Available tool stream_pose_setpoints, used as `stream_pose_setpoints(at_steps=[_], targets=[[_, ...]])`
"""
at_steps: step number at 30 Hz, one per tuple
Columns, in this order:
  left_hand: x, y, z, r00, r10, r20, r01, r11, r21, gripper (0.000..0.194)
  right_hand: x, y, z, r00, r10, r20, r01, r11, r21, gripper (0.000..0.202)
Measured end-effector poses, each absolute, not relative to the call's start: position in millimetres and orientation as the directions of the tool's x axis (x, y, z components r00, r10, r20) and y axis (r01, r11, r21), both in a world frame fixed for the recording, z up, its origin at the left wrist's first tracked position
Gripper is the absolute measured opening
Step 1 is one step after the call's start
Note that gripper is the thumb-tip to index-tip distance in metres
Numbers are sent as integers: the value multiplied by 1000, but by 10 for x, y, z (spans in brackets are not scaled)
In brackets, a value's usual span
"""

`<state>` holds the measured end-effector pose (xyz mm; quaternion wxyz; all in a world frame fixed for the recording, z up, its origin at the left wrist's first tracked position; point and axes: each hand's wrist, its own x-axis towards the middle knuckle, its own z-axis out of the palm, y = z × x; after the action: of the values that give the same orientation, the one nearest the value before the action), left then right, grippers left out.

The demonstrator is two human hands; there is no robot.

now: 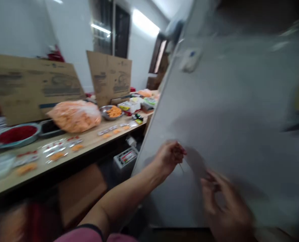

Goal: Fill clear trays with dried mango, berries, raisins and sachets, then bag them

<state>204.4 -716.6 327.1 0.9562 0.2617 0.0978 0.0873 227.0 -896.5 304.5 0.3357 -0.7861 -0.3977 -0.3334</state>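
My left hand (pixel 171 155) is closed in front of a large pale upright panel (pixel 215 101). A thin strand hangs below its fingers, and what lies inside the fist is hidden. Lower and to the right, my right hand (pixel 225 201) is blurred, with its thumb and fingers bent toward each other as in a pinch. Anything between those fingertips is too smeared to make out.
On the long table (pixel 94 143) at left are a bag of orange pieces (pixel 75 116), a metal bowl (pixel 111 112), a red-filled basin (pixel 17 134) and small clear packets. A grey crate (pixel 125 158) and cardboard (pixel 81 191) are below.
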Motion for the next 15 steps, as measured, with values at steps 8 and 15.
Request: stream_pose_setpoints(at_steps=[8, 15], targets=[[1429, -7025, 1442, 547, 336, -766, -28, 923, 385, 18, 1921, -8520, 1084, 470, 869, -155, 640, -457, -618, 57], [180, -6929, 392, 215, 190, -958, 118, 969, 218, 12, 1730, -8419, 154, 369, 807, -462, 596, -587, -548, 31]])
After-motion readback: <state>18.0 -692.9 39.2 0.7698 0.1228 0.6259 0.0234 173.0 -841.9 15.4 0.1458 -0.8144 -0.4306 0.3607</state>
